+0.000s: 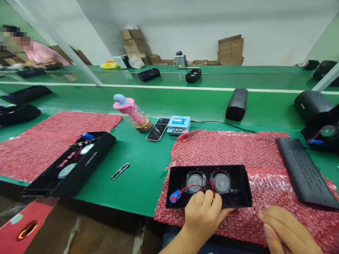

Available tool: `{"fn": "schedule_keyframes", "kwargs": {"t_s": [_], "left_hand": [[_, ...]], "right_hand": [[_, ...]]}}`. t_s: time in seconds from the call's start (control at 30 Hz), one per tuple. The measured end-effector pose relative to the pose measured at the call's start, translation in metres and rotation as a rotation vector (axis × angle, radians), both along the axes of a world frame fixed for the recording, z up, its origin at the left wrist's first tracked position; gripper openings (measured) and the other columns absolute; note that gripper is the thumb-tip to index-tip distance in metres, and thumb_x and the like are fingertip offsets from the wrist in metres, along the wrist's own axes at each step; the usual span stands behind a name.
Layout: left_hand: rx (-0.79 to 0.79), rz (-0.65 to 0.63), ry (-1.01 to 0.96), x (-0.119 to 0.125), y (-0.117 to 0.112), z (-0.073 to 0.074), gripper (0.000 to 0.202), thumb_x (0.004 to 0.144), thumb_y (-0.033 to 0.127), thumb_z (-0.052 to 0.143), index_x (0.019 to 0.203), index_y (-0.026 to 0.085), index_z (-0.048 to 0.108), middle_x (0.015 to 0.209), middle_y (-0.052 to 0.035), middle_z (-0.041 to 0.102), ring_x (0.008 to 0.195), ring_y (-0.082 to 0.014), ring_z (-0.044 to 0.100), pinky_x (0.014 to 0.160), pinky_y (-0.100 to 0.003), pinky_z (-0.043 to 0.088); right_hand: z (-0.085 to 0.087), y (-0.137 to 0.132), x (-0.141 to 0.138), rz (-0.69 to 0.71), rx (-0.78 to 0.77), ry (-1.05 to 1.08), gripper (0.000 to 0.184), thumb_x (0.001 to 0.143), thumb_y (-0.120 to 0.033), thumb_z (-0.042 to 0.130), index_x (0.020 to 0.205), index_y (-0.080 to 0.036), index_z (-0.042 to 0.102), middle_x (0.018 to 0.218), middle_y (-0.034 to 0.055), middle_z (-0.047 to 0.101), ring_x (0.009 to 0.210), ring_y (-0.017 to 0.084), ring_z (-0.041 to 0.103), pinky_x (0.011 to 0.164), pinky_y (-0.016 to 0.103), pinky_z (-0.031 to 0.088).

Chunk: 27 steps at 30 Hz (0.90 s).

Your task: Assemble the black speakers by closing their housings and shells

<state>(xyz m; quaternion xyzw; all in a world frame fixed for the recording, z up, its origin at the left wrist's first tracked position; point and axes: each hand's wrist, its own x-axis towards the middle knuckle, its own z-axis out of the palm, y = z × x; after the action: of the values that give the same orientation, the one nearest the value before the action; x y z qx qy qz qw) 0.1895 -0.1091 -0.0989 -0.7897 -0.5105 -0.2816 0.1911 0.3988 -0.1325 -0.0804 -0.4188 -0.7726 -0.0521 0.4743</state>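
An opened black speaker housing (241, 187) lies on red bubble wrap. Inside it are two round speaker drivers (221, 182), red wires and a blue cylindrical battery (174, 196). My left hand (202, 213) grips the housing's near wall, with its fingers curled over the edge and the thumb outside. To the right, over the bubble wrap, is my right hand (288, 227), apart from the housing. Its fingers are together and close to the thumb; whatever may be between the fingertips is hidden. A black textured speaker cover (304, 173) rests to the right of the housing.
Another open speaker housing (92, 160) lies at left, near a small grey metal strip (120, 171). Behind stand a pink-lidded cup (135, 114), a phone (158, 129) and a light-blue device (179, 125) with a cable. A co-worker (39, 53) is at the far left.
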Motion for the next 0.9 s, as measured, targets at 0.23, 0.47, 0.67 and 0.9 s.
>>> {"fn": "schedule_keyframes", "kwargs": {"t_s": [0.23,0.47,0.67,0.9], "left_hand": [[0.028,-0.018,0.077,-0.004,-0.009,-0.006,0.038,0.095,0.042,0.038,0.080,0.019,0.063,0.064,-0.0010,0.057,0.054,-0.0148,0.041,0.058,-0.031,0.032],[0.060,-0.036,0.082,-0.004,-0.002,-0.002,0.041,0.097,0.037,0.033,0.075,0.018,0.062,0.059,0.0007,0.054,0.049,-0.0132,0.036,0.054,-0.031,0.028],[0.038,-0.016,0.080,-0.002,0.009,0.006,0.049,0.097,0.043,0.028,0.063,0.020,0.054,0.055,0.0007,0.048,0.050,-0.0150,0.035,0.052,-0.031,0.025],[-0.041,-0.082,-0.059,-0.008,-0.001,0.010,0.030,0.092,0.042,0.046,0.092,0.017,0.061,0.073,-0.0017,0.063,0.062,-0.0140,0.052,0.062,-0.028,0.040]], "right_hand": [[-0.009,0.020,-0.038,-0.137,-0.183,-0.082,0.033,0.086,-0.029,0.052,0.116,-0.014,0.054,0.129,0.0186,0.043,0.118,0.032,0.045,0.093,0.049,0.041],[-0.017,0.023,-0.057,-0.225,-0.413,-0.086,0.053,0.092,-0.038,0.044,0.137,-0.013,0.033,0.145,0.0211,0.024,0.134,0.032,0.028,0.096,0.049,0.041],[-0.015,0.035,-0.057,-0.203,-0.425,-0.024,0.046,0.091,-0.038,0.046,0.130,-0.014,0.041,0.142,0.0196,0.030,0.131,0.031,0.033,0.097,0.049,0.041],[-0.019,0.041,-0.056,-0.204,-0.257,0.042,0.030,0.089,-0.030,0.052,0.114,-0.013,0.053,0.136,0.0201,0.040,0.124,0.032,0.042,0.097,0.050,0.042]]}}
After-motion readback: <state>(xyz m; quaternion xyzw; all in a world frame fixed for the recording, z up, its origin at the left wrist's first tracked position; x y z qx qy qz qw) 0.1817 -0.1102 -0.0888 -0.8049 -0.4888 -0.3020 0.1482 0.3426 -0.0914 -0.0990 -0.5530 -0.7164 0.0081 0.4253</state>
